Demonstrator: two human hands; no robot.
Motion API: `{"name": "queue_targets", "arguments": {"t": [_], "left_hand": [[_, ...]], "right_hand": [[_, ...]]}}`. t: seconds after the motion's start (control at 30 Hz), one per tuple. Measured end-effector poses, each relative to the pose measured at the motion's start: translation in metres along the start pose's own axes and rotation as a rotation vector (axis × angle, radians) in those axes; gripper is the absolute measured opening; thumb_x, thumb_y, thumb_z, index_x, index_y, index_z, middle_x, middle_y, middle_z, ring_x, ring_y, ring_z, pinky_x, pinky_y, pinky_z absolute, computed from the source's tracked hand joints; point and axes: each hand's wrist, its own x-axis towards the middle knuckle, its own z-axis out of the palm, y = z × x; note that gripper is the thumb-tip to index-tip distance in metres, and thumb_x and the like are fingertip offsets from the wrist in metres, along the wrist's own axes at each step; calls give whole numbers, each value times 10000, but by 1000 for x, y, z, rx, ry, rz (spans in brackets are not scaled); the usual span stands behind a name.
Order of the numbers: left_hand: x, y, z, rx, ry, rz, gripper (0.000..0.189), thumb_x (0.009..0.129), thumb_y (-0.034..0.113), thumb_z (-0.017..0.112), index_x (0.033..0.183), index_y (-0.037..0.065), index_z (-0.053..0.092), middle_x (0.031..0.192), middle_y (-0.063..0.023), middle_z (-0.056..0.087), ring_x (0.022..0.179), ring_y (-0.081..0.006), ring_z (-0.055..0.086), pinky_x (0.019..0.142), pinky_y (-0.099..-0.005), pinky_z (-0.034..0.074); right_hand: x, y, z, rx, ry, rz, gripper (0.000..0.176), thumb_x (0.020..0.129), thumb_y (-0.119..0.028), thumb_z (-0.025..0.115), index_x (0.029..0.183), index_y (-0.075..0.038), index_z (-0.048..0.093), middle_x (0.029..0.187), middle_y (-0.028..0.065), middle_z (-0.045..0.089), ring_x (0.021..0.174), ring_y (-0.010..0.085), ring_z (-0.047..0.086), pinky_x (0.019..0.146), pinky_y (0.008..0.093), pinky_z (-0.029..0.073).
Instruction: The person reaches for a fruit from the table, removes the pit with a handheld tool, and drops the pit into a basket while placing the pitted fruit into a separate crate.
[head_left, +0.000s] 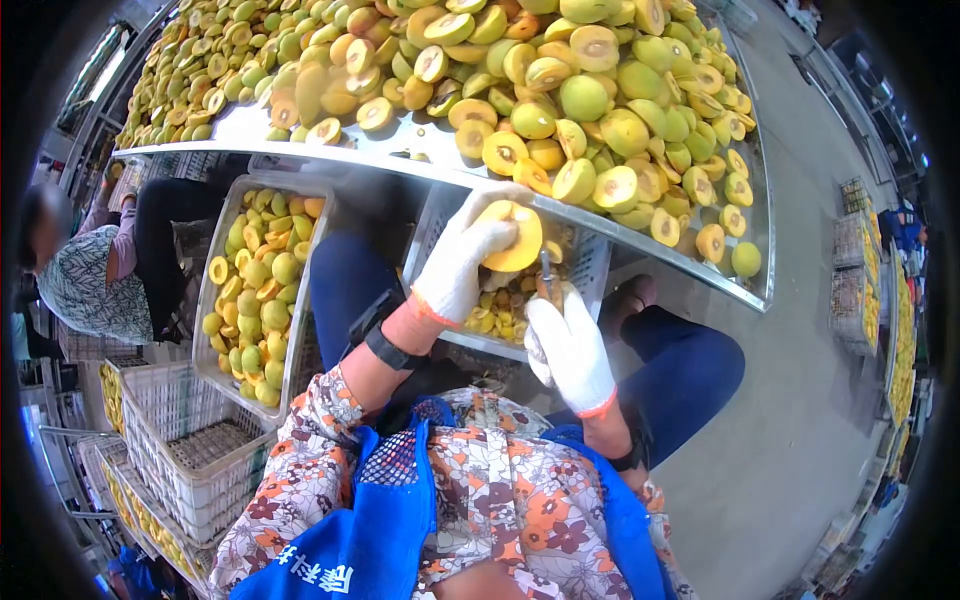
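Observation:
My left hand (462,258), in a white glove, is closed around a halved yellow peach (516,243), its orange cut face toward me. My right hand (573,348), gloved too, grips a small pitting knife (547,284) with a brownish handle, its metal tip upright just right of the peach. Below both hands, between my knees, stands a grey crate (592,275) with yellow fruit pieces (500,318) in it. In front of me, halved peaches (590,110) with green-yellow skins are heaped on a metal table (400,141), many showing cut faces or pits.
Left of my knee stands a pale bin (207,300) of peach halves. A white slatted crate (195,490) is below it. Another person (95,270) sits at the far left by the table. Stacked crates (853,280) of fruit line the right side across the concrete floor (790,400).

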Motion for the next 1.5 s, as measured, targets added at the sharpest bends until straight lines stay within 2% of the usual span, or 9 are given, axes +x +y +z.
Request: {"name": "queue_targets", "arguments": {"t": [0.13,0.37,0.7,1.03,1.1,1.13,1.2,1.43,1.5], "left_hand": [[-6,-11,-9,48,-29,44,402,892,154,501,1272,42,563,1144,-99,626,1047,-187,656,917,-324,556],[-17,-8,-4,-119,45,-87,371,990,281,466,1270,57,565,1171,-102,631,1082,-197,644,935,-347,553],[-21,-25,4,-274,126,-3,337,957,187,531,1274,84,484,1247,-154,564,1156,-283,594,996,-473,533],[-28,-22,17,-108,79,-3,442,910,107,508,1340,20,457,1294,-170,560,1210,-290,577,1043,-439,493],[-29,-23,18,-76,76,-41,452,917,113,501,1354,10,448,1298,-180,561,1211,-291,581,1051,-436,488],[-30,-27,17,-37,60,2,450,924,110,487,1359,3,439,1308,-196,560,1209,-289,588,1056,-433,485],[-34,-31,17,4,43,42,449,931,107,473,1364,-3,430,1317,-212,559,1206,-287,595,1061,-429,481],[-38,-32,14,67,25,88,415,901,60,454,1308,-16,430,1358,-259,542,1248,-355,579,1073,-467,483],[-36,-25,12,-157,-36,13,413,870,67,478,1271,-22,432,1355,-279,543,1268,-405,565,1070,-516,485]], "right_hand": [[-11,-24,5,531,-45,148,235,986,-134,619,1194,-52,547,756,51,563,535,107,521,442,254,389],[-15,-27,2,593,-18,53,180,1035,-210,567,1109,-55,513,687,-15,521,509,49,462,414,214,315],[-11,4,4,-218,38,-158,341,816,2,706,1150,-18,639,1104,254,574,668,369,618,533,408,500],[-7,-2,9,-284,195,-223,332,981,-224,638,1179,34,568,777,289,615,706,443,650,566,467,489],[-2,10,3,-738,201,-694,349,979,-222,639,1177,55,560,805,294,625,709,452,648,584,464,497],[-4,10,6,-738,203,-690,349,979,-222,639,1177,55,560,805,294,625,709,452,648,584,464,497],[-10,7,13,-415,226,-428,260,961,-155,633,1161,9,610,987,295,622,740,432,647,607,456,519],[-15,-1,9,-221,2,-161,206,1003,-137,583,1187,-49,612,816,197,639,611,401,609,581,431,521],[-19,-19,9,618,-62,351,215,1006,-153,586,1195,-54,603,726,165,623,575,405,595,580,431,518]]}}
